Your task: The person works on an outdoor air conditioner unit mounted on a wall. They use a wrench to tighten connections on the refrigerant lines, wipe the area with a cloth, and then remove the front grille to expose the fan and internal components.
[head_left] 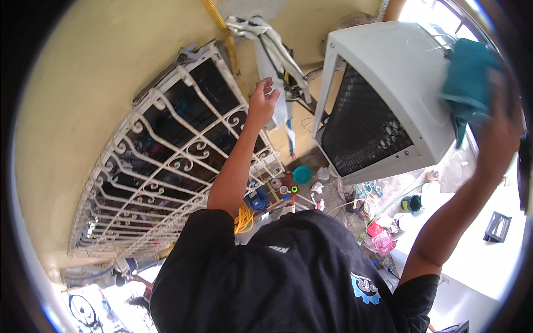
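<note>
A white outdoor air conditioner unit (383, 53) with a dark finned coil (361, 119) stands at the upper right, mounted by the wall. My right hand (499, 116), smeared by motion, grips a teal cloth (472, 72) at the unit's right side. The cloth hangs down past the fingers. My left hand (264, 104) is raised in front of the wall, its fingers loosely bent and apart, with nothing visible in it. Close to it run white-wrapped pipes (272, 41) with black lines, left of the unit.
White scrolled window bars (172, 139) jut from the wall on the left. Below lie a teal basin (302, 175), an orange cord (244, 218), a dark bucket (411, 203), a pink plastic bag (383, 241) and hoses. A white surface (472, 250) holds a black frame (497, 227).
</note>
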The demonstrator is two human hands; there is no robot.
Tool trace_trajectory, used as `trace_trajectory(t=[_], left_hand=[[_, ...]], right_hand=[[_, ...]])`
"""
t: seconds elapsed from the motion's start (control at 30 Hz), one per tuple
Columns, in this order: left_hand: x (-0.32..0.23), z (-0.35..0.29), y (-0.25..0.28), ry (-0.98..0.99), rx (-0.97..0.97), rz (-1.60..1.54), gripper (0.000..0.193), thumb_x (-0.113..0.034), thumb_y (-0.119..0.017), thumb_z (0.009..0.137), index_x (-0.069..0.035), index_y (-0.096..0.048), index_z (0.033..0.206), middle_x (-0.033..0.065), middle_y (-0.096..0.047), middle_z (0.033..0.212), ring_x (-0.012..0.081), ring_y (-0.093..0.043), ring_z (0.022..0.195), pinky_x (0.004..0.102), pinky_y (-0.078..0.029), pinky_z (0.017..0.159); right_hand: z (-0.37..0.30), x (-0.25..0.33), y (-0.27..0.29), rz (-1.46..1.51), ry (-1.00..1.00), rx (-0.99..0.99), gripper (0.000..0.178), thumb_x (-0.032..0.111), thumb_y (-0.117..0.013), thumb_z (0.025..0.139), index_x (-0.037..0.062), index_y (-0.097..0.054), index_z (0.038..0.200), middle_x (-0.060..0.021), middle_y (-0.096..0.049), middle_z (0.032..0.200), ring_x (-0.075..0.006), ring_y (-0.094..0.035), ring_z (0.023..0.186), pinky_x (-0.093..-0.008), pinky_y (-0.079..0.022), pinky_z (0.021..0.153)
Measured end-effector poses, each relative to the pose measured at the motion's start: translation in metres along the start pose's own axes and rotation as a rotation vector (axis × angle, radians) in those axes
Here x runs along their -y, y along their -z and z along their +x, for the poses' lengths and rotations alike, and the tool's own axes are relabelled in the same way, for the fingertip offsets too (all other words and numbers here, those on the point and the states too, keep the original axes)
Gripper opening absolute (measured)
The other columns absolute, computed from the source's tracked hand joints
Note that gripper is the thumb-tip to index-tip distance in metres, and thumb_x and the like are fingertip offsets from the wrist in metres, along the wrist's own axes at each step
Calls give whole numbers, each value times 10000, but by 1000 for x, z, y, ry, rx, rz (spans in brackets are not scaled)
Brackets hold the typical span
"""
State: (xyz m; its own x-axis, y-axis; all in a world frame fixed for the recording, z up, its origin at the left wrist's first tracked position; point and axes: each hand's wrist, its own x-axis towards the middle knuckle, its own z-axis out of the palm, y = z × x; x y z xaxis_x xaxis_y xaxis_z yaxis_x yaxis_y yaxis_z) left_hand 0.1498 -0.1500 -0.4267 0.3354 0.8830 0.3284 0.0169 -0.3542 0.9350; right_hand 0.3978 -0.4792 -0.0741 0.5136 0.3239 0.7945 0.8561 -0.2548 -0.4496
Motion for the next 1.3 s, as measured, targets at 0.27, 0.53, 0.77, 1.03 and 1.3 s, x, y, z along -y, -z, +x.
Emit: trace_trajectory(t=[0.27, 0.53, 0.77, 1.03, 1.3], left_hand=[[59, 77, -23, 137, 273, -290, 282, -89, -577, 1062, 40, -585, 1312, 101, -678, 1215, 188, -651, 1151, 329, -490, 1065], [64, 72, -26, -13, 266, -460, 297, -24, -607, 1024, 30, -593, 1315, 72, -689, 1134, 168, -659, 1091, 324, -506, 1043], [79, 69, -37, 30, 127, -552, 281, -10, -620, 1018, 39, -616, 1294, 68, -695, 1117, 157, -664, 1057, 303, -514, 1021], [64, 60, -56, -19, -37, -458, 390, -41, -622, 1021, 30, -600, 1404, 5, -708, 1014, 119, -666, 995, 281, -500, 971], [55, 59, -64, -15, -111, -419, 501, 3, -627, 1001, 61, -518, 1486, 3, -692, 979, 103, -632, 946, 249, -483, 940]], right_hand=[[-21, -18, -50, 156, 220, 390, 424, 243, -703, 957, 48, -646, 1329, -168, -679, 1257, -344, -645, 1175, -397, -472, 1035], [-22, -11, -47, 123, 181, 336, 431, 251, -739, 936, 47, -662, 1308, -154, -697, 1207, -312, -673, 1126, -383, -493, 1011], [-22, -8, -47, 186, 37, 454, 433, 291, -732, 973, 89, -679, 1352, -99, -725, 1183, -172, -668, 1083, -320, -505, 987], [-26, -19, -53, 17, 35, 399, 484, 378, -714, 980, 166, -666, 1412, -142, -684, 1312, -236, -655, 1178, -342, -461, 1065], [-27, -40, -51, -101, -17, 389, 542, 530, -651, 979, 267, -631, 1453, -128, -644, 1416, -311, -647, 1264, -452, -490, 1110]])
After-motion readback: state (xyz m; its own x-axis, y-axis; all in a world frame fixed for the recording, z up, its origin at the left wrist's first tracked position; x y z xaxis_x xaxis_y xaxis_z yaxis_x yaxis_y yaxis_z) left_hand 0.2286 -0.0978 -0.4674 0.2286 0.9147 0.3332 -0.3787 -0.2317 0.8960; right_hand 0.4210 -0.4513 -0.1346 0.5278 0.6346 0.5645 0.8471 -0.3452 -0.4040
